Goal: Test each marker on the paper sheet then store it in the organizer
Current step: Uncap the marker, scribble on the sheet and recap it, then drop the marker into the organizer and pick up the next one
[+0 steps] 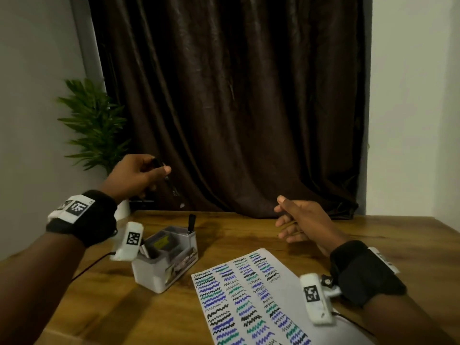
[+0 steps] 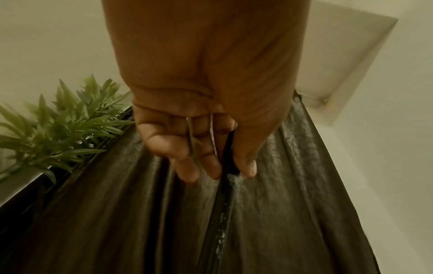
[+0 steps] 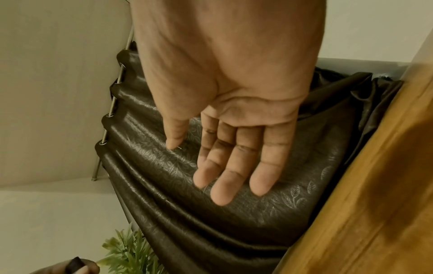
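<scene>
Risk, judged: the paper sheet (image 1: 251, 297), right of the organizer (image 1: 165, 260), is nearly full, so a new stroke could be lost among old ones. Left hand (image 1: 138, 176), raised above the organizer, pinches a black marker (image 2: 228, 178), a loose hold that might slip. Right hand (image 1: 302, 224), right of the organizer: fingers (image 3: 222, 178) relaxed, nothing held.

Head cam: high, looks forward and down over the tabletop (image 1: 249, 235), curtain (image 1: 236, 108) at 12 o'clock, plant (image 1: 94, 125) at 10 o'clock, both forearms in frame. Left wrist cam: close along the palm, fingers (image 2: 187, 166) fill centre, tilted up at curtain and plant. Right wrist cam: same close view along the palm, curtain behind, tabletop edge at 4 o'clock, plant at 7 o'clock. All three share curtain and plant.
</scene>
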Tool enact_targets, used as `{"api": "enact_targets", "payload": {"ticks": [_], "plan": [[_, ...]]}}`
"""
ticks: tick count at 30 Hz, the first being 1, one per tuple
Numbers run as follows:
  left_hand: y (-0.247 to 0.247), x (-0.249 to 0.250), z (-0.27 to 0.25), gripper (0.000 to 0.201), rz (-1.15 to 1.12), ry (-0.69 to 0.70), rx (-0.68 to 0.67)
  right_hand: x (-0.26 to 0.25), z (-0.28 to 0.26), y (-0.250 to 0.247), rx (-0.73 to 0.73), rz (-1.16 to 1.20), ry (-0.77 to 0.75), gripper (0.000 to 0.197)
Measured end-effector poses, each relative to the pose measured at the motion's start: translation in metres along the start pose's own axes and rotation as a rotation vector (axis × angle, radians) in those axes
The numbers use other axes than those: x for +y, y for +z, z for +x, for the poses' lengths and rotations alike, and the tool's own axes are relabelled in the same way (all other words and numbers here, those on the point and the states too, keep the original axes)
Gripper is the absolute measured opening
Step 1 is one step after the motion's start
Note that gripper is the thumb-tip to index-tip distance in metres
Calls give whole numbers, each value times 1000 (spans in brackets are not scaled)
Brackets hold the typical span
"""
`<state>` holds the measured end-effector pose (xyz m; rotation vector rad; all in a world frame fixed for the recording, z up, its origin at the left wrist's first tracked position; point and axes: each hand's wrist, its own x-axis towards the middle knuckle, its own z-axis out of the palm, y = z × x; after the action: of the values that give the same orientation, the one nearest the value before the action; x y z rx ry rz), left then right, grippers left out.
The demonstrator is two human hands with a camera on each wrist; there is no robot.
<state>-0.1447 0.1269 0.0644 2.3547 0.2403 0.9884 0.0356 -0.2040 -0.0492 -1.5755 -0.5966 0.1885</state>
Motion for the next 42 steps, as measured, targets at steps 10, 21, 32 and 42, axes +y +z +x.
{"api": "enact_targets", "payload": {"ticks": [10, 21, 32, 42], "plan": [[55, -18, -5, 27, 703, 27, -205, 3, 0, -2, -9, -38, 18, 43], [64, -13, -8, 19, 766, -27, -384, 1, -2, -11, 29, -69, 25, 37], [80, 64, -16, 15, 12, 197, -145, 14, 3, -51, 216, -607, 122, 22], [198, 40, -14, 19, -525, -21, -286, 23, 1, -84, 267, -1109, 429, 23]]}}
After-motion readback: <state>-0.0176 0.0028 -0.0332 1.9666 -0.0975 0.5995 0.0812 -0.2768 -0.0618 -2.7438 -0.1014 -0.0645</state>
